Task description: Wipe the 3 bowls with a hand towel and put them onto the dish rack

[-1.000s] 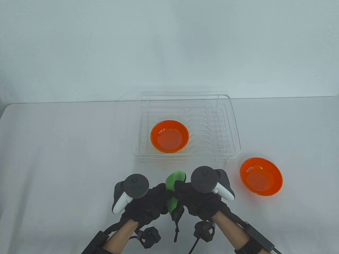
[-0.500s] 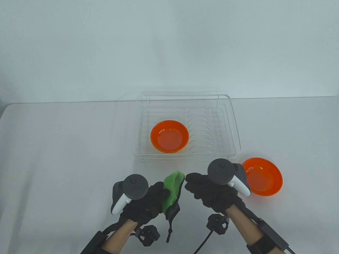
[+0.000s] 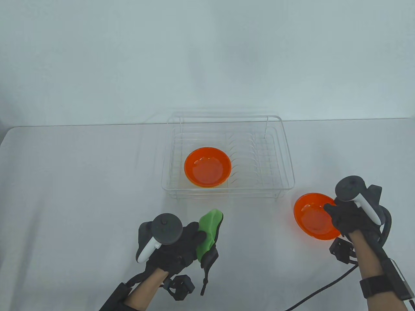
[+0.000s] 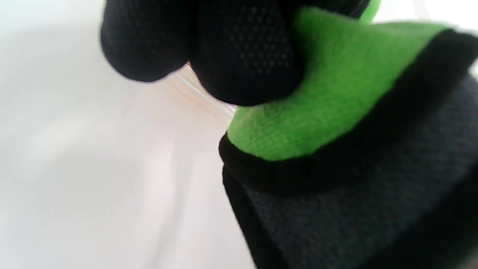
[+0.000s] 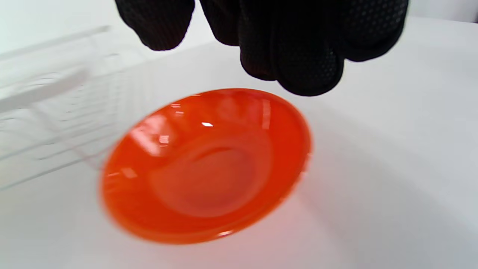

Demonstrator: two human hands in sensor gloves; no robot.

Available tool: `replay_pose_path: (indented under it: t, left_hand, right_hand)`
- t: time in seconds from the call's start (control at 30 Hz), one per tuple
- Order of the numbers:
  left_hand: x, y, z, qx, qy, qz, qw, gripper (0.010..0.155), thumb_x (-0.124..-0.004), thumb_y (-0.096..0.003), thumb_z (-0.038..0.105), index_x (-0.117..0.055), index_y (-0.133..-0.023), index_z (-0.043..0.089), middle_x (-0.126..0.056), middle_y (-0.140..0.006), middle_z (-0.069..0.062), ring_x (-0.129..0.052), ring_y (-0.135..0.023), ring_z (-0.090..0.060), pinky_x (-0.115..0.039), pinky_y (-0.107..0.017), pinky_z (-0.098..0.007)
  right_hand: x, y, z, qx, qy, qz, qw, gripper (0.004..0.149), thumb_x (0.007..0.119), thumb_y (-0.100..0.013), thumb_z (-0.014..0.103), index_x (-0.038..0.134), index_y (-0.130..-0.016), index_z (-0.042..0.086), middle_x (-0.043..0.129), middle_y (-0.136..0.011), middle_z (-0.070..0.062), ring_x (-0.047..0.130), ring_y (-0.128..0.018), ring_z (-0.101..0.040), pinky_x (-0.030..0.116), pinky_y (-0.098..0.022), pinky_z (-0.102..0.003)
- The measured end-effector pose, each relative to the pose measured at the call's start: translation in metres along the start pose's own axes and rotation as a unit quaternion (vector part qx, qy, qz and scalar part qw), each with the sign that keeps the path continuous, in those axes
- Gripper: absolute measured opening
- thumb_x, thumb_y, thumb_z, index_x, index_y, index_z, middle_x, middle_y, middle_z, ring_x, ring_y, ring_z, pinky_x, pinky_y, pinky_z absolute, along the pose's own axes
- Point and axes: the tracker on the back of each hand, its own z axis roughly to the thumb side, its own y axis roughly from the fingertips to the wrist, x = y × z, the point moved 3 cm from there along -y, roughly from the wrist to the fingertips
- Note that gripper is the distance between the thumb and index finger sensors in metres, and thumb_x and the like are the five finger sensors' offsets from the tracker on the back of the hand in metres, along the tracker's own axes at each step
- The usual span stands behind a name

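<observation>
Table view: left hand (image 3: 176, 247) grips the green towel (image 3: 207, 231) near the counter's front edge. Right hand (image 3: 348, 217) sits at the rim of the orange bowl (image 3: 311, 217) on the counter, right of the dish rack (image 3: 287, 162); right wrist view shows fingers (image 5: 310, 56) above the rim, not yet clasped. Another bowl (image 3: 207, 167) already sits in the rack. Step: picking up a bowl to wipe. Next needs a rim pinch and lift toward the towel.

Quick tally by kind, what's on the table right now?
Orange bowls: 2, one in the rack, one on the table by the right hand
Dish rack: 1
Green towel: 1, held by the left hand
Total: 4
</observation>
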Motion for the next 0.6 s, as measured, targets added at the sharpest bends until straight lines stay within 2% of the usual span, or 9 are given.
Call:
replay_pose_path:
  t: [0.13, 0.23, 0.33, 0.6]
  left_hand:
    - [-0.001, -0.002, -0.002, 0.005, -0.009, -0.003, 1.000, 0.050, -0.064, -0.0541, 0.035, -0.066, -0.094, 0.005, -0.087, -0.067, -0.009, -0.098, -0.034, -0.008, -0.086, -0.038, -0.034]
    - [-0.002, -0.002, -0.002, 0.008, -0.014, -0.004, 1.000, 0.050, -0.064, -0.0540, 0.035, -0.066, -0.094, 0.005, -0.087, -0.067, -0.009, -0.098, -0.034, -0.008, -0.086, -0.038, -0.034]
    - [-0.002, -0.002, -0.002, 0.011, -0.016, -0.004, 1.000, 0.050, -0.064, -0.0541, 0.035, -0.065, -0.094, 0.005, -0.087, -0.068, -0.009, -0.098, -0.035, -0.008, -0.086, -0.039, -0.034]
    - [0.000, -0.002, -0.003, 0.014, -0.017, -0.001, 1.000, 0.050, -0.064, -0.0542, 0.035, -0.065, -0.094, 0.005, -0.087, -0.068, -0.009, -0.098, -0.035, -0.008, -0.086, -0.039, -0.035]
  right_hand:
    - [0.019, -0.025, -0.033, 0.045, -0.024, 0.031, 0.998, 0.065, 0.070, -0.056, 0.042, 0.057, -0.104, 0.000, 0.082, -0.089, -0.023, 0.092, -0.066, -0.035, 0.077, -0.049, -0.051]
    - [0.031, -0.039, -0.043, 0.055, -0.040, 0.052, 0.996, 0.066, 0.070, -0.056, 0.043, 0.057, -0.104, 0.000, 0.082, -0.088, -0.022, 0.093, -0.066, -0.034, 0.078, -0.049, -0.051]
    - [0.041, -0.052, -0.048, 0.052, -0.065, 0.080, 0.993, 0.065, 0.071, -0.056, 0.042, 0.059, -0.102, -0.001, 0.086, -0.084, -0.020, 0.095, -0.062, -0.031, 0.079, -0.047, -0.050]
    - [0.049, -0.065, -0.052, 0.046, -0.097, 0.091, 0.990, 0.048, 0.074, -0.055, 0.033, 0.073, -0.092, 0.001, 0.097, -0.068, -0.011, 0.102, -0.048, -0.021, 0.084, -0.041, -0.043]
